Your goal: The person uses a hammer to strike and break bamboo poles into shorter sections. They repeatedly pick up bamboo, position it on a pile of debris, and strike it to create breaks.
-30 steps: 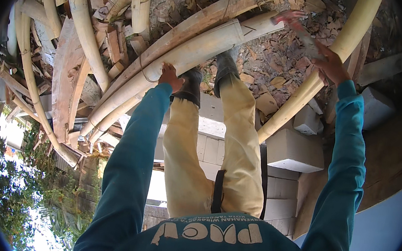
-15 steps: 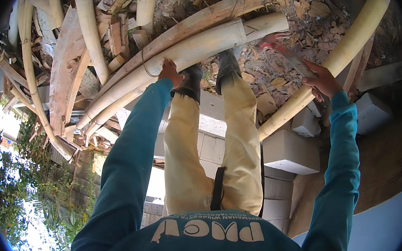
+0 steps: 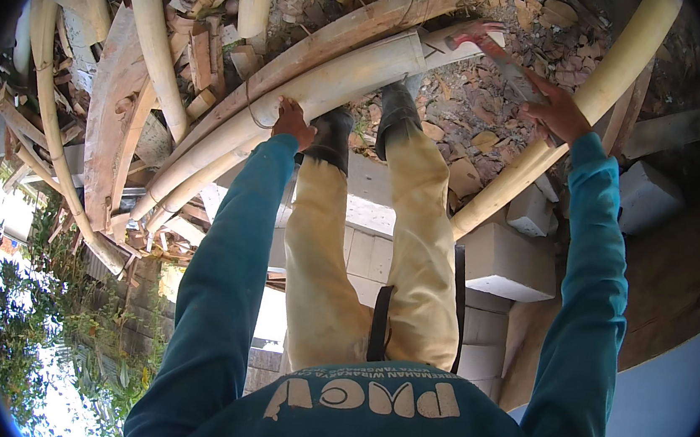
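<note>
My left hand (image 3: 293, 125) has its fingers curled over the edge of a thick pale bamboo pole (image 3: 346, 82), near a thin wire tie. In my right hand (image 3: 559, 116) is a hammer (image 3: 509, 69), gripped by its worn grey handle. Its red claw head lies over the end of a second pole (image 3: 440, 49), which juts out from under the first. Whether the head touches that pole, I cannot tell. A small dark mark shows on the pole's end beside the hammer head. Along the far side runs a rough wooden beam (image 3: 369, 25).
A single bamboo pole (image 3: 608, 79) slants past my right hand. Pale blocks (image 3: 504, 263) are stacked at the right, beside my legs. Scrap wood (image 3: 200, 65) and more bamboo (image 3: 153, 31) pile up at the left. Dry leaves (image 3: 483, 105) cover the ground beyond my boots.
The hammer has moved away from me, its head shifting from over the leaves to over the second pole's end. My right hand moved slightly with it; my left hand stays on the bamboo pole.
</note>
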Demonstrator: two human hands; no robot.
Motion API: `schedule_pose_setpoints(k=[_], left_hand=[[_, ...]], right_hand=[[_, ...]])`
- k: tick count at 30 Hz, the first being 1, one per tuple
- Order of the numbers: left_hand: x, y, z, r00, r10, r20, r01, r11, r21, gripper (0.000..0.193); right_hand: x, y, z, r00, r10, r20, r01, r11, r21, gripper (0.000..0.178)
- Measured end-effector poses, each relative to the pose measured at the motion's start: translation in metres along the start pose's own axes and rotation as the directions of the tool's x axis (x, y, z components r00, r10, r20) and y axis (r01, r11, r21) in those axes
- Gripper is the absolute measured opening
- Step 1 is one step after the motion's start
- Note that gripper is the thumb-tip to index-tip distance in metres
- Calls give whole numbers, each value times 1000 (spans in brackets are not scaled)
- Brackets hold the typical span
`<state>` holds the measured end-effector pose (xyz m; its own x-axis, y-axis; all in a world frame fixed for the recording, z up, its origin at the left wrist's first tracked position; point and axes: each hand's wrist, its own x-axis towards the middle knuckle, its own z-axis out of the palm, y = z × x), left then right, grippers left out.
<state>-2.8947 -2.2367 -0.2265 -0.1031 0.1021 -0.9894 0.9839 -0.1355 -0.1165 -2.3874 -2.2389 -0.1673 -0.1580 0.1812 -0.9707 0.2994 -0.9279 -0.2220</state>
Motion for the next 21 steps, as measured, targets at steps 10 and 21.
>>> schedule_pose_setpoints(k=[10, 21], left_hand=[[4, 1, 13, 997, -26, -73, 27, 1000, 14, 96], [8, -13, 18, 996, -5, -90, 6, 1000, 6, 94]], right_hand=[[9, 4, 16, 793, 79, -604, 70, 973, 219, 71], [-4, -17, 7, 941, 10, -338, 32, 992, 120, 69]])
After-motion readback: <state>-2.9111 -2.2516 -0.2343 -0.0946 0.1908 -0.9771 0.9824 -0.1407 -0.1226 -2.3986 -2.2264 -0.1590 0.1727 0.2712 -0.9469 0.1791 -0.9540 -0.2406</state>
